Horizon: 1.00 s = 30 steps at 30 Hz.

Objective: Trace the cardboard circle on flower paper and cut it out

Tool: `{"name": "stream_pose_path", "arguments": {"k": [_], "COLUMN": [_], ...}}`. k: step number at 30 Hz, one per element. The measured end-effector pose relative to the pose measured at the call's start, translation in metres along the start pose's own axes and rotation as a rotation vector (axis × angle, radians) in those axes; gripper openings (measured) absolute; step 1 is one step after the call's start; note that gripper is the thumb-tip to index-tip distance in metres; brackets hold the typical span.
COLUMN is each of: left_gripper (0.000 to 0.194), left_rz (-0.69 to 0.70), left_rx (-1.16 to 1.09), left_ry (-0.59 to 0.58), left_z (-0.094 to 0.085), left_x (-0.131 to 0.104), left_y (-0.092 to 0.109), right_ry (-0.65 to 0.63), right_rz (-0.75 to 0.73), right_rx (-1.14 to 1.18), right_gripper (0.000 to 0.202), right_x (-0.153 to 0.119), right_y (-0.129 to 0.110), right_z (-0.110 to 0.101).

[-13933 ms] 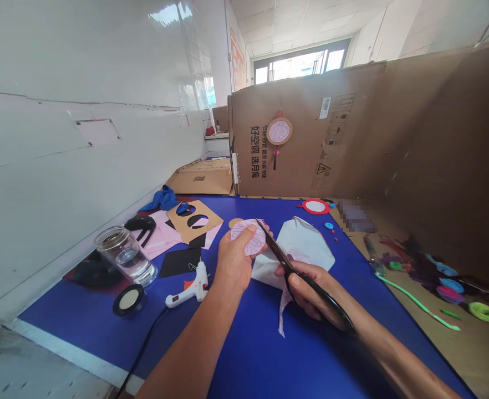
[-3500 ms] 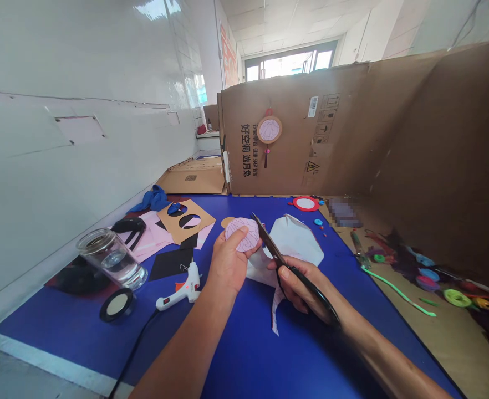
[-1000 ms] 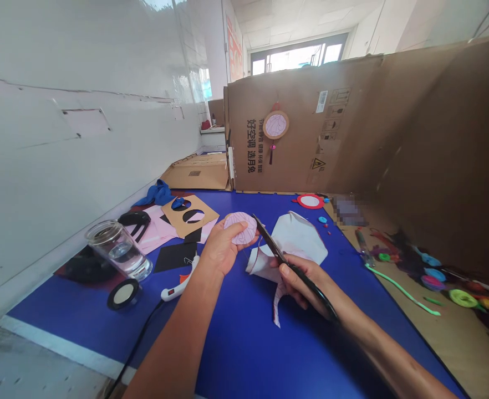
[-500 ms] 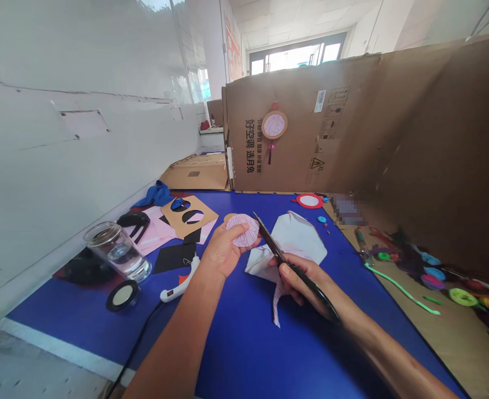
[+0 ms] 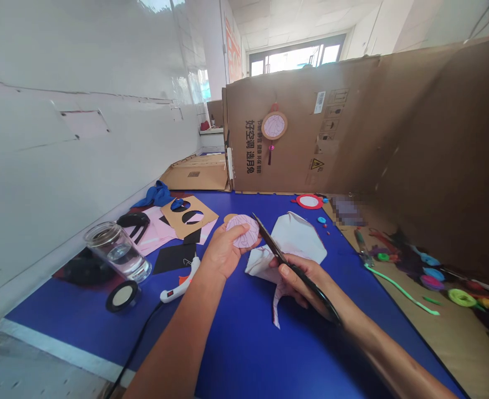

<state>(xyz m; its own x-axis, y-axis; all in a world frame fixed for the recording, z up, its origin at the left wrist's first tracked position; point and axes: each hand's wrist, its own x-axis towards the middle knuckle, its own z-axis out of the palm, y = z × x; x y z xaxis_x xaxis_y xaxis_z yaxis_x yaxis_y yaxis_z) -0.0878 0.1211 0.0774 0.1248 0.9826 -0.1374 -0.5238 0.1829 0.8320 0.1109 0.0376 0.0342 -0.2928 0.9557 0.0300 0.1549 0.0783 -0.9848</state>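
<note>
Between the thumb and fingers of my left hand (image 5: 223,249) is a round pink fabric disc (image 5: 244,233) with a dark line pattern. My right hand (image 5: 300,277) is closed around black-handled scissors (image 5: 275,246), their tip pointing up and left beside the disc's right edge. Beneath and behind the right hand lies a crumpled piece of pale fabric (image 5: 298,238). A thin patterned strip (image 5: 276,307) hangs from the fabric below that hand. The edge of a tan disc (image 5: 229,218) shows just behind the left hand.
At left stand a glass jar of water (image 5: 117,252), its lid (image 5: 122,295) and a white glue gun (image 5: 182,282). Cardboard with two holes (image 5: 189,216) lies behind them. A red-rimmed disc (image 5: 310,200) sits at the back; craft pieces and a green pipe cleaner (image 5: 402,289) lie right.
Almost nothing differs. Both hands, the disc and the scissors stay in nearly the same place.
</note>
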Motion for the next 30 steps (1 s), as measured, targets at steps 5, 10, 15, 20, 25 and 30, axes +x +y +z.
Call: {"name": "stream_pose_path", "arguments": {"k": [5,10,15,20,25,30], "left_gripper": [0.026,0.027,0.028,0.028,0.025,0.017], "left_rz": [0.001,-0.002,-0.007,-0.013,-0.02,-0.01], "left_rx": [0.0,-0.004,0.001,0.007,0.02,0.016], "left_ry": [0.015,0.017,0.009,0.011,0.01,0.015], "left_z": [0.0006,0.0013,0.0008,0.0008,0.0021,-0.0001], "left_x": [-0.0004,-0.0013,-0.0009,-0.0002,-0.0012,0.0014], "left_y": [0.0003,0.0012,0.0016,0.0019,0.002,0.0023], "right_ry": [0.004,0.005,0.009,0.028,0.05,0.12], "right_rz": [-0.002,0.01,0.008,0.014,0.018,0.024], "right_rx": [0.013,0.028,0.044,0.02,-0.027,-0.049], "right_gripper": [0.075,0.075,0.069,0.069,0.068,0.068], "right_x": [0.0005,0.0001,-0.0005,-0.0008,-0.0021,0.0012], "right_y": [-0.0013,-0.0014,-0.001,-0.0024,-0.0031,0.0025], "right_z": [0.0011,0.0018,0.0021,0.0031,0.0063,0.0044]}}
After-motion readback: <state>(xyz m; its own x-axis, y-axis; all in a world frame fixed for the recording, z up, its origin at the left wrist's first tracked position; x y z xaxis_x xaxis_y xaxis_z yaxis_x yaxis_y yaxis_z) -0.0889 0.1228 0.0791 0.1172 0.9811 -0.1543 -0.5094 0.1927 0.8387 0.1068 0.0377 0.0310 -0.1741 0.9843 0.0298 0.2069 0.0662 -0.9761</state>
